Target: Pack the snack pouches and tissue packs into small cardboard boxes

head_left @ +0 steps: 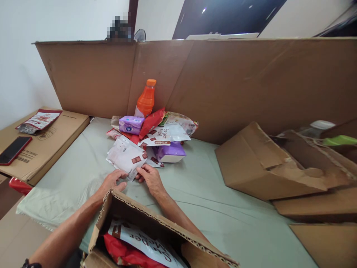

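A white pouch (125, 155) with brown squares lies at the near side of a heap of packets. My right hand (152, 180) pinches its near right corner between thumb and fingers. At the pouch's near left edge is my left hand (114, 181), fingertips against it and thumb held apart. Behind it in the heap are a "Super Meal" pouch (157, 137), a red packet (152, 123) and two purple packs, one on the left (131, 124) and one on the right (170, 149). An orange bottle (146, 98) stands at the back.
Close in front of me, an open cardboard box (158, 208) holds a "Super Meal" pouch (145, 240) and a red packet (122, 249). Another open carton (251, 167) stands right. A cardboard wall (237, 85) closes the back. On a left box lie a phone (15, 150) and a pouch (40, 121).
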A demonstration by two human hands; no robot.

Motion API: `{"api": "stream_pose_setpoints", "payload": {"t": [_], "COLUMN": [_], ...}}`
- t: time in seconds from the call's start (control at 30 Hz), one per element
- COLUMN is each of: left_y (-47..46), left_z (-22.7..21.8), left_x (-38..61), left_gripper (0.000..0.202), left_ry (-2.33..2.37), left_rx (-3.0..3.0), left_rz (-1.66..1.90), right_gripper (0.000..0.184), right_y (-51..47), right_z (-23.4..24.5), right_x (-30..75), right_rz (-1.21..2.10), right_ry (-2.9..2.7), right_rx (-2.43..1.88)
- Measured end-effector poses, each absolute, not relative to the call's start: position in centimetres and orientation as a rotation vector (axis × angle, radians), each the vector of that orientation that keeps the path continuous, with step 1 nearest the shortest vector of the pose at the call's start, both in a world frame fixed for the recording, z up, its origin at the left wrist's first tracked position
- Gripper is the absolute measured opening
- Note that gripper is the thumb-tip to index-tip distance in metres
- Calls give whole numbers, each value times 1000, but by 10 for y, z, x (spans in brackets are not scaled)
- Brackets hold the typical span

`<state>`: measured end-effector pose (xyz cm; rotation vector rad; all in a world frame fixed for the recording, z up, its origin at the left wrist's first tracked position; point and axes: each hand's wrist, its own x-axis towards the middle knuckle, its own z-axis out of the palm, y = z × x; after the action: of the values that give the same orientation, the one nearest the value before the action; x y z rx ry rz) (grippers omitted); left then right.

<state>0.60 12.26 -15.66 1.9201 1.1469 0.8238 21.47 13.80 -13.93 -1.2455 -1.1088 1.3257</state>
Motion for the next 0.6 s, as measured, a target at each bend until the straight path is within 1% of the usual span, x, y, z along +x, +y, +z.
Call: {"api": "stream_pose_setpoints", "payload": {"t": [0.13,0.43,0.6], "left_y": [121,119,118], "left_z": [-159,-160,-156], "left_x": [6,7,6], "left_gripper": [47,37,45], "left_ry": [1180,1199,1215], "left_rx": [1871,1845,1821], "left_rz": [851,880,923], "right_gripper": [36,28,27], "right_y": [136,130,129], "right_z": [-140,-136,-136], "right_x": [216,221,225], "right_rz": [1307,1291,1281], "right_ry": [-1106,-1141,-1155], "right_rx": [-1239,-1242,-1262]}}
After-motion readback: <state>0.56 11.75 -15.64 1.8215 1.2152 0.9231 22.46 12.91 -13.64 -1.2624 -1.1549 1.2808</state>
